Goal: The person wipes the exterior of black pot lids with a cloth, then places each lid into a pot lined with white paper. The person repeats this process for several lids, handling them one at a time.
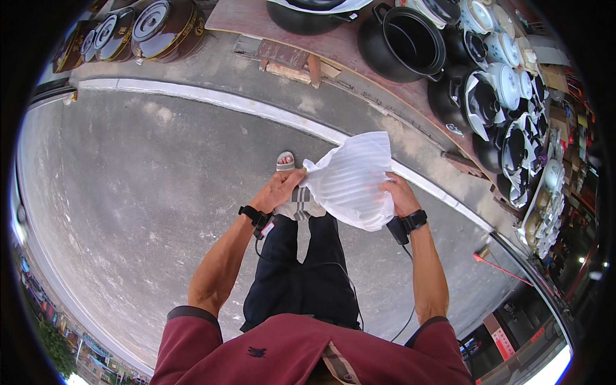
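Note:
A white, ribbed, translucent foam wrapping sheet or bag point(353, 180) is stretched between my two hands in front of my legs. My left hand point(281, 186) pinches its gathered left corner between thumb and fingers. On the right side, my right hand point(398, 192) grips the edge, and some fingertips show faintly through the material. Whether anything lies inside the wrapping, I cannot tell. Each wrist bears a black strap with a small device and a cable. A striped cloth or garment point(299, 204) in grey and white shows below my left hand, partly hidden.
A long wooden table point(332, 48) curves across the top and right, bearing an uncovered black pot point(414, 43), several lidded black pots and white patterned pots point(504, 84). Brown glazed jars point(166, 31) stand at upper left. A raised white edge point(216, 98) crosses the concrete floor point(144, 173).

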Demonstrator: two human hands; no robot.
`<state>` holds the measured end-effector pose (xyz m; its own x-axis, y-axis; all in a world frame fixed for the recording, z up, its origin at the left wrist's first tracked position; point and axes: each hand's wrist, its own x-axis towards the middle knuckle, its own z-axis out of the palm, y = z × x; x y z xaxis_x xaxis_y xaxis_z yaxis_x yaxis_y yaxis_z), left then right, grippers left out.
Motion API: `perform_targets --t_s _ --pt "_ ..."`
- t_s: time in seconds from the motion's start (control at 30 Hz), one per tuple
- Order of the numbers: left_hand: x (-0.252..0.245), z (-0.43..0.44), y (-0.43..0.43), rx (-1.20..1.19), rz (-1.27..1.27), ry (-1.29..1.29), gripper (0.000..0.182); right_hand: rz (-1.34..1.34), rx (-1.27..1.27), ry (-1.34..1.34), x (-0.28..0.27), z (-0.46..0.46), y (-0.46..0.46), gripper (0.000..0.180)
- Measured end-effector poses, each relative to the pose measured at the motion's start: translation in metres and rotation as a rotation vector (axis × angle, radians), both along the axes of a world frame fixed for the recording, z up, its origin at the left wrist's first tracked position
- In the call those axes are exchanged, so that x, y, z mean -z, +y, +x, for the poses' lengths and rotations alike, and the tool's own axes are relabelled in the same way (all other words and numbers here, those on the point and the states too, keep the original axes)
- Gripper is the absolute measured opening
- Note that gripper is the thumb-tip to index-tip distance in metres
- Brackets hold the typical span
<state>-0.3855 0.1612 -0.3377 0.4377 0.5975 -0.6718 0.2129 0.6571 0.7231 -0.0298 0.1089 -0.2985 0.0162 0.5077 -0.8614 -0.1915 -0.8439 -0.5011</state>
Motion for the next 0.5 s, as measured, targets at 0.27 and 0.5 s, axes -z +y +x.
perform_targets --t_s 0.27,0.5 --pt "-0.019 -0.006 0.014 0.134 0.159 -0.023 0.051 0.316 -0.783 -1.101 -0.025 -0.033 0.011 0.082" --pt "-0.043 0.004 0.036 0.398 0.381 0.015 0.045 0.862 -1.2 -0.749 -0.049 -0.078 0.072 0.083"
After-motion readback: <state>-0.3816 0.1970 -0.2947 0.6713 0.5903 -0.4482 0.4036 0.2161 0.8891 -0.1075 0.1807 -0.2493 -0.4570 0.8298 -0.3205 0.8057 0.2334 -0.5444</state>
